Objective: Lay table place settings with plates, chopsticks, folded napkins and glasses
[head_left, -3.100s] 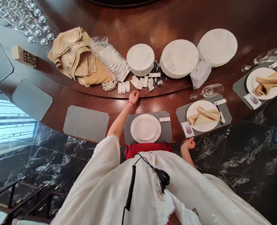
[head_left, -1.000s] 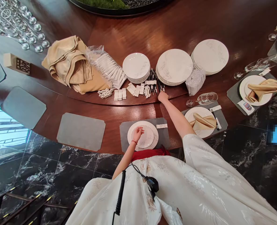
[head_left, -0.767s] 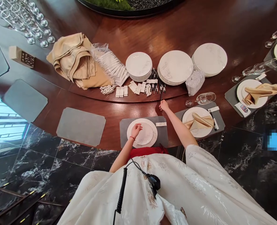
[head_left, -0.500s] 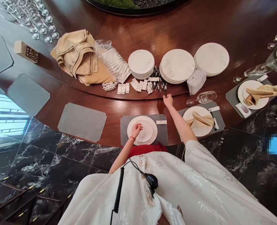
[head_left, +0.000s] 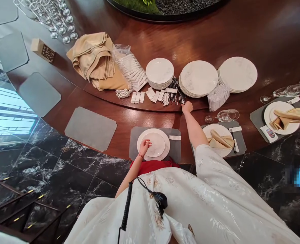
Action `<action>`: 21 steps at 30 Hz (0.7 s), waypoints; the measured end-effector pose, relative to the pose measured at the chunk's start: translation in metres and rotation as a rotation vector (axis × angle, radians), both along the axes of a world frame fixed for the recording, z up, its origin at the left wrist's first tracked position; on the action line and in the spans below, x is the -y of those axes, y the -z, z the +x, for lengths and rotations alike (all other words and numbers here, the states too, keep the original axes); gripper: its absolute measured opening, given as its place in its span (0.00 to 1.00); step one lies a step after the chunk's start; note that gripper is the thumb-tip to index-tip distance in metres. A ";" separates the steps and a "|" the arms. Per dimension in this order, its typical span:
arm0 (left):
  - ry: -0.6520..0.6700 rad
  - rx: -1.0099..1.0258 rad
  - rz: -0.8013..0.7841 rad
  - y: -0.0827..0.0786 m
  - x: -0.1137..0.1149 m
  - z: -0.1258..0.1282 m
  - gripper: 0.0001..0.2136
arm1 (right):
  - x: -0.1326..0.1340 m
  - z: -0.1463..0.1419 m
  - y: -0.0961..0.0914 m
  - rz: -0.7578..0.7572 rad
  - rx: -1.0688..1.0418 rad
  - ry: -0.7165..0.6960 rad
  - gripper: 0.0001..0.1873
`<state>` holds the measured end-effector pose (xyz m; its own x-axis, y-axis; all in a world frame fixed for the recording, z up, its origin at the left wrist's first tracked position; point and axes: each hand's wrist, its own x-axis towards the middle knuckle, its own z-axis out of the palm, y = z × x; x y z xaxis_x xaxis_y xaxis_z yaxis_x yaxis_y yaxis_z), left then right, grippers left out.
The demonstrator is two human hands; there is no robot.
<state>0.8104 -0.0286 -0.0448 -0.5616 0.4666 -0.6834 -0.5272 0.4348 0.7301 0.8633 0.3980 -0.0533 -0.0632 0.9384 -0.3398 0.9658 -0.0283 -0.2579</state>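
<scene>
My right hand (head_left: 187, 107) reaches to the inner ledge of the table, its fingers closed on the ends of chopsticks at the right side of a pile of black chopsticks with pale ends (head_left: 175, 96). How many it pinches is hidden. My left hand (head_left: 144, 147), with a red cord at the wrist, hovers over a small white plate (head_left: 157, 145) stacked on a larger plate (head_left: 165, 154). Its fingers are loosely bent and apart, holding nothing. Both plates rest on a grey placemat (head_left: 134, 142), with a white chopstick rest (head_left: 175, 137) to their right.
Behind stand stacks of white plates (head_left: 160, 71), white rests (head_left: 137, 97), tan napkins (head_left: 92, 57) and a plastic-wrapped packet (head_left: 218, 96). Right is a place setting with a folded napkin (head_left: 220, 139) and a lying wine glass (head_left: 228, 115). Grey placemats (head_left: 91, 128) continue leftward.
The view has tilted and shifted slightly, so the table items sit lower and farther right. My right hand has moved closer in against the chopstick ends. My left hand stays over the plates.
</scene>
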 end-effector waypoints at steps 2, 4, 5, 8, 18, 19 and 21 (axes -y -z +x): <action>0.003 0.025 -0.027 0.001 0.003 -0.001 0.15 | 0.006 0.011 0.001 -0.048 -0.007 -0.048 0.12; 0.021 0.038 -0.040 0.001 0.006 -0.004 0.15 | 0.022 0.027 0.001 -0.107 -0.045 -0.104 0.10; 0.030 0.036 -0.038 0.001 0.006 -0.006 0.14 | 0.036 0.037 0.001 -0.139 -0.080 -0.128 0.10; 0.081 0.021 -0.014 -0.003 -0.003 -0.011 0.12 | 0.103 0.068 -0.002 -0.276 -0.221 -0.127 0.12; 0.354 0.130 0.358 -0.033 -0.075 0.007 0.20 | 0.321 0.120 -0.048 -0.978 -1.001 -0.039 0.19; 0.365 0.140 0.388 -0.035 -0.074 0.010 0.21 | 0.328 0.120 -0.051 -0.944 -1.021 -0.037 0.19; 0.403 0.156 0.423 -0.039 -0.068 0.013 0.23 | 0.338 0.120 -0.054 -0.867 -1.048 -0.036 0.20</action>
